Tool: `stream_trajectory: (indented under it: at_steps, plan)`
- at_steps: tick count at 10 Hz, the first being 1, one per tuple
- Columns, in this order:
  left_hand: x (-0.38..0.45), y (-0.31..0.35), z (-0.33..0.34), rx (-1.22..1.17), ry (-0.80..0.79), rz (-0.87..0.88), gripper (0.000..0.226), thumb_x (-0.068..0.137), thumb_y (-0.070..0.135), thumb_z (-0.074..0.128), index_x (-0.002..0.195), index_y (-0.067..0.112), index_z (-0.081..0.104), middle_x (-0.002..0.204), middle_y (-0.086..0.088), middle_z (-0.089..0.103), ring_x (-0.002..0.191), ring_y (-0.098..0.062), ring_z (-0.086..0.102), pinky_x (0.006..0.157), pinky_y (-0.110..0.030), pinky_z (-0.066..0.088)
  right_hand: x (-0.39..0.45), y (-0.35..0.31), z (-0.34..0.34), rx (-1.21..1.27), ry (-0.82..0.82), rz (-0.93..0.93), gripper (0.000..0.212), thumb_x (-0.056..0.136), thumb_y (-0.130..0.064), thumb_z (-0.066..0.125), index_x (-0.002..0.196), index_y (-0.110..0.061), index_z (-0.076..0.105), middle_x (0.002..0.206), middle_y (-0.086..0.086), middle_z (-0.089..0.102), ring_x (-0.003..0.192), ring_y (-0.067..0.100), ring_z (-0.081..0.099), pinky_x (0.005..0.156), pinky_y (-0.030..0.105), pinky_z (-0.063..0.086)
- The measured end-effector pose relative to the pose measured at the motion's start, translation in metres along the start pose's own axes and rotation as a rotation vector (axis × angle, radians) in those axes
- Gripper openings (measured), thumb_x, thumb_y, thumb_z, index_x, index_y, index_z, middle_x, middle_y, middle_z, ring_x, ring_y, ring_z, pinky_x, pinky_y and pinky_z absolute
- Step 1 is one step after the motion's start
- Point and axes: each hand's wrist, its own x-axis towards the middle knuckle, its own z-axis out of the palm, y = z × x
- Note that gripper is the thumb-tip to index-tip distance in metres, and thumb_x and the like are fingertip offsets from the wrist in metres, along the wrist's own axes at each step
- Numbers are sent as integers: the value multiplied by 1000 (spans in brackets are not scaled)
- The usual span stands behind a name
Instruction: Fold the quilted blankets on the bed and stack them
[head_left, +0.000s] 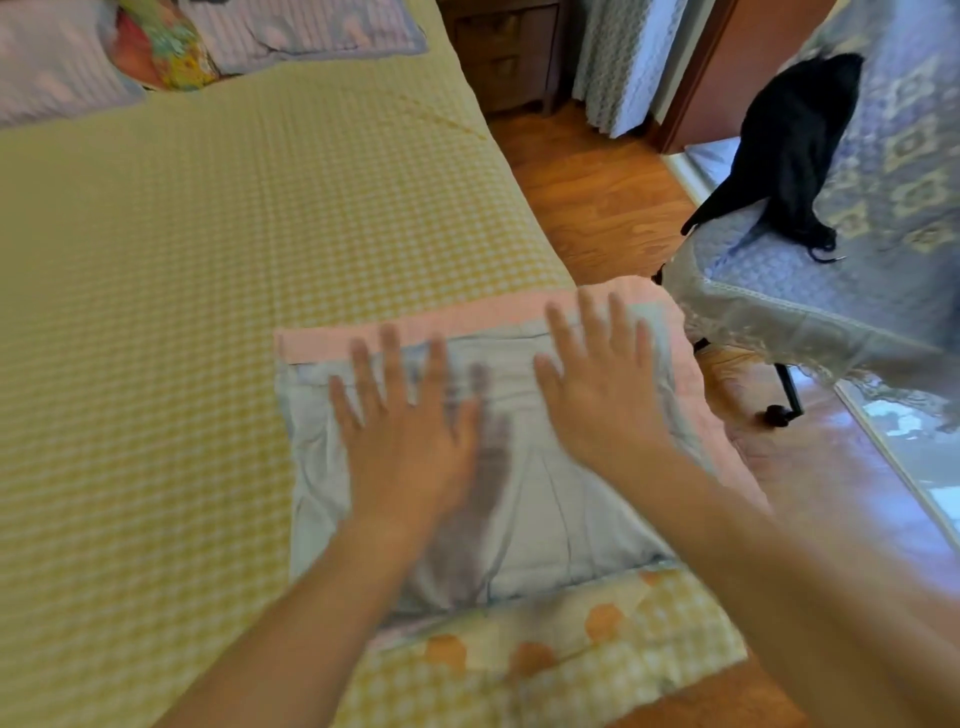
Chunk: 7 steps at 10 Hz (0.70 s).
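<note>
Both hands, left (402, 441) and right (602, 397), fingers spread, over folded pale blanket (561, 499) on bed (156, 260)

Left of the folded blanket (519, 467) I see open bed (182, 312); right of it, a chair (805, 312) crowds the floor gap.

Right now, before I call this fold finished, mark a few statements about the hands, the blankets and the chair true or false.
1. Both hands, left hand and right hand, are spread flat over the folded pale blue blanket. True.
2. The right hand grips a corner of it. False: its fingers are straight and grip nothing.
3. A yellow blanket with orange patches lies under the blue one. True.
4. The black garment lies on the bed. False: it hangs on the chair.
</note>
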Motion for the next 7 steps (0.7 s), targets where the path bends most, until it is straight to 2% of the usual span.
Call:
stream_trajectory:
  at_steps: [1,2,3,4,5,6,7]
  plan:
    - [-43,40,17,17,-257,37,66,102,59,17,162,38,-2,169,-6,-18,153,-35,-22,120,-63,-12,-75,-19,16,-28,-165,-69,61,104,-52,16,156,-25,31,166,8,19,154,34,7,122,57,9]
    - [-39,-12,26,67,-314,-113,68,100,65,8,161,39,-2,169,-5,-16,154,-35,-19,120,-62,-10,-77,53,27,-144,-252,80,65,103,-57,11,159,-27,22,167,5,13,154,32,4,122,54,7]
    - [-34,-76,22,75,-325,-173,67,100,67,9,160,43,-5,170,-1,-16,155,-34,-16,122,-62,-7,-66,112,22,-216,-296,131,63,104,-58,8,160,-31,5,169,1,-1,154,27,-5,124,53,0]
    - [-40,-108,9,23,-429,-281,67,99,68,12,159,45,-6,171,-5,-7,156,-35,-8,123,-60,-1,-66,122,17,-233,-307,187,64,103,-59,9,160,-31,3,168,3,1,154,29,-4,124,51,-1]
    - [-56,-118,-17,-4,-505,-349,68,100,67,13,161,41,-2,171,-8,2,156,-36,1,123,-58,6,-70,103,-8,-262,-291,329,62,104,-52,14,160,-26,4,167,10,5,153,37,1,123,54,5]
    - [-75,-138,-66,50,-537,-350,63,103,60,18,160,32,18,166,-11,25,151,-36,22,119,-53,22,-85,54,-45,-242,-243,368,58,105,-44,21,158,-22,11,165,16,10,150,42,8,122,55,10]
    - [-83,-160,-122,-2,-474,-298,41,103,43,36,119,18,65,124,-12,67,111,-33,62,94,-43,51,-95,-8,-88,-186,-298,177,51,105,-44,25,149,-20,34,154,15,35,138,38,34,116,51,29]
